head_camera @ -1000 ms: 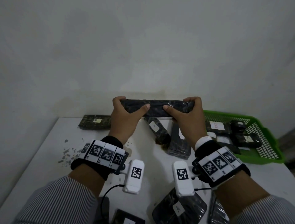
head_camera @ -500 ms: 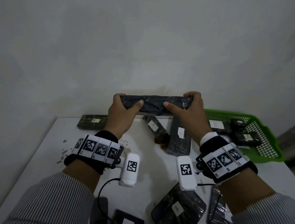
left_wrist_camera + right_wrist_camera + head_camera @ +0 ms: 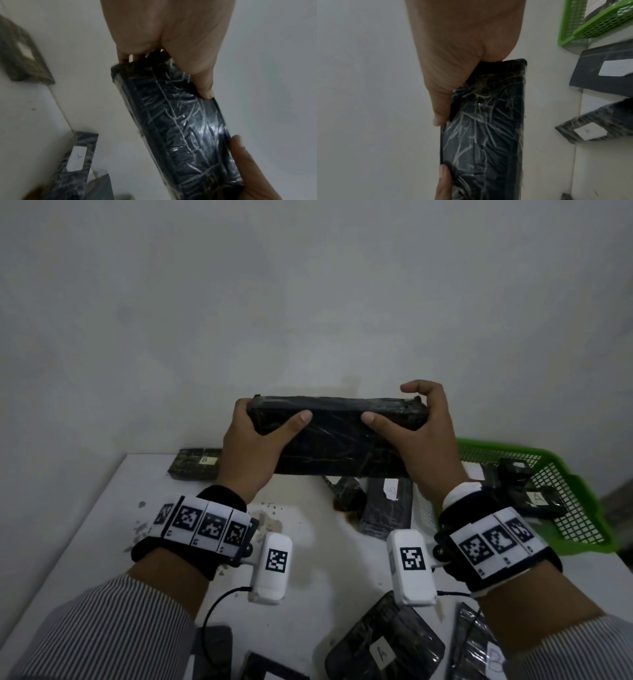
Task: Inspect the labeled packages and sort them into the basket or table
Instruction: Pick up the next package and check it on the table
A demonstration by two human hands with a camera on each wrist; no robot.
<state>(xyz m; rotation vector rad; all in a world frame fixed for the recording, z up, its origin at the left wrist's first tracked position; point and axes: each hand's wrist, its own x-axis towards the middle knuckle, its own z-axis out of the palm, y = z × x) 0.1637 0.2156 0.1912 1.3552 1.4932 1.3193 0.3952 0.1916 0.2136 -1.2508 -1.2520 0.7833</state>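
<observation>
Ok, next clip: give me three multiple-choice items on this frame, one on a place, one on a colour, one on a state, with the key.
1. Where is the green basket?
A. At the table's right edge
B. At the table's left edge
C. On the floor

2. What colour is the table?
A. Red
B. White
C. Blue

3. How is the long black wrapped package held?
A. Lying flat on the table
B. By the left hand alone
C. Lifted, one hand at each end

Key:
1 A, it sits to the right of the right hand.
2 B, its bare top is white.
3 C, the left hand and the right hand grip opposite ends above the table.
</observation>
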